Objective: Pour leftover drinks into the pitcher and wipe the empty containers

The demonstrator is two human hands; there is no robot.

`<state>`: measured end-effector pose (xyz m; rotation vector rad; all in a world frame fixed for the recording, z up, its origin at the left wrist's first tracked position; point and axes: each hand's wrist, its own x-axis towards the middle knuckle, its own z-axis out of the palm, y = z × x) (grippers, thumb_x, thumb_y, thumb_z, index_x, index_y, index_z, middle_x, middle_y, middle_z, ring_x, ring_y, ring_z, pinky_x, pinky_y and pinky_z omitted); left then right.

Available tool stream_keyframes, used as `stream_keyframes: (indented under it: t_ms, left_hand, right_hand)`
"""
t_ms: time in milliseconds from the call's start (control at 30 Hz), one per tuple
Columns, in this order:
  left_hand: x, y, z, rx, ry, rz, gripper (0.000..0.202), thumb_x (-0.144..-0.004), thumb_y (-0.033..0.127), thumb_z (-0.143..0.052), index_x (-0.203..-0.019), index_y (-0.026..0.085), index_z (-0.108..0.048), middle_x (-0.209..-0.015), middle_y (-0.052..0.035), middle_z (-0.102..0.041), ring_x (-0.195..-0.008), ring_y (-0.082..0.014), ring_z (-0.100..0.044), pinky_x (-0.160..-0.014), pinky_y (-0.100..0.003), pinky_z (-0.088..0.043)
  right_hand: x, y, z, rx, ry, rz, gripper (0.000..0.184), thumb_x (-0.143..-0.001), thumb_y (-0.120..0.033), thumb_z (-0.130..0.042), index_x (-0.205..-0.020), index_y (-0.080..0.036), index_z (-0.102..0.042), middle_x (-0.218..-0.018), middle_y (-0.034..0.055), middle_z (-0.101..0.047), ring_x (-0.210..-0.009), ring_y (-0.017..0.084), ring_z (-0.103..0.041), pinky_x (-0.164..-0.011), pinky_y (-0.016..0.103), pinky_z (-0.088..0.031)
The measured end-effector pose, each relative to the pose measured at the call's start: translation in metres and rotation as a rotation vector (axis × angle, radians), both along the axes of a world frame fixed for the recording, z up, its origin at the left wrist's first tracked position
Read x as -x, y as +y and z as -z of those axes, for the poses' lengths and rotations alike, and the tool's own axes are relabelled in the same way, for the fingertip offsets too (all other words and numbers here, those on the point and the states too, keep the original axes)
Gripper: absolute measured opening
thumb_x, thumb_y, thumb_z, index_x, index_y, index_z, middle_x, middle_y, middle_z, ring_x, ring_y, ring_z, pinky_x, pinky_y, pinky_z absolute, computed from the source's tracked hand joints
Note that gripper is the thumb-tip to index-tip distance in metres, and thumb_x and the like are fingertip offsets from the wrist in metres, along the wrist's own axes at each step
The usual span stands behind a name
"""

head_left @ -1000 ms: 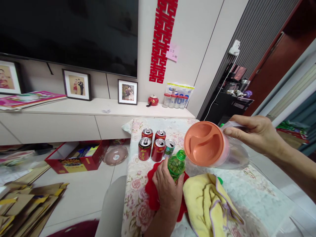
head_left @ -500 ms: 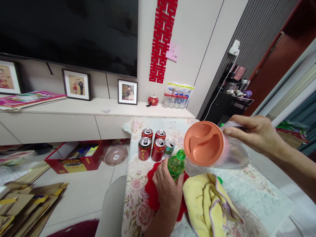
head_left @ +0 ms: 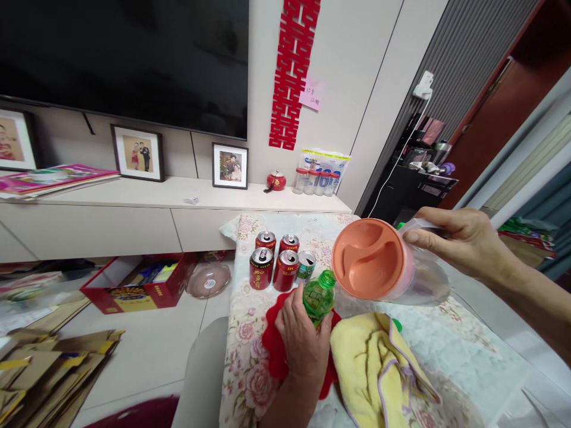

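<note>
My left hand (head_left: 303, 339) is wrapped around a green plastic bottle (head_left: 319, 300), uncapped and upright over a red scalloped mat (head_left: 275, 351). With my right hand (head_left: 455, 238) I grip the handle of a clear pitcher (head_left: 426, 278) with an orange lid (head_left: 368, 258). The pitcher is tilted over on its side in the air, its lid facing left and close to the bottle's mouth. No stream of liquid can be made out between them. A crumpled yellow towel (head_left: 375, 362) lies right of my left hand.
Several drink cans, among them a red can (head_left: 261, 270) and a green can (head_left: 306, 267), stand just behind the bottle. A flowered cloth (head_left: 250, 321) covers the table. Glass jars (head_left: 314, 182) stand on the low cabinet behind. A red box (head_left: 134, 291) sits on the floor at left.
</note>
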<state>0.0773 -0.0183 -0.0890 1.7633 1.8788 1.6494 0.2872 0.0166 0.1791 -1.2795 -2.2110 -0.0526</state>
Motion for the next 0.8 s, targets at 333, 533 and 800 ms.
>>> stream_keyframes:
  t_ms: [333,533,800]
  left_hand:
    - [0.0006,-0.0006,-0.001,0.001,-0.001,0.012,0.066,-0.088,0.02,-0.074,-0.146,0.018,-0.044,-0.132,-0.0188,-0.068,-0.12,-0.0381,-0.066,-0.097,-0.054,-0.049]
    - [-0.0002,-0.0002,0.0,0.01,-0.009,0.013,0.066,-0.088,0.02,-0.073,-0.146,0.019,-0.042,-0.133,-0.0184,-0.067,-0.12,-0.0386,-0.066,-0.097,-0.057,-0.049]
    - [0.0003,-0.0005,-0.0008,-0.001,0.009,0.01,0.067,-0.088,0.02,-0.075,-0.146,0.017,-0.042,-0.133,-0.0198,-0.067,-0.12,-0.0396,-0.066,-0.096,-0.057,-0.05]
  right_hand:
    - [0.0014,-0.0005,-0.0004,-0.024,-0.004,-0.02,0.047,-0.09,-0.059,-0.07,-0.067,-0.018,-0.063,-0.056,-0.0049,-0.042,-0.053,0.009,-0.035,-0.044,0.021,-0.028]
    - [0.0058,-0.0004,-0.0012,-0.021,0.025,-0.02,0.05,-0.088,-0.061,-0.071,-0.064,-0.018,-0.061,-0.055,-0.0045,-0.041,-0.052,0.009,-0.034,-0.043,0.022,-0.028]
    - [0.001,-0.0006,-0.0003,-0.013,0.003,0.003,0.048,-0.089,-0.062,-0.07,-0.067,-0.019,-0.064,-0.056,-0.0042,-0.042,-0.053,0.01,-0.035,-0.045,0.023,-0.028]
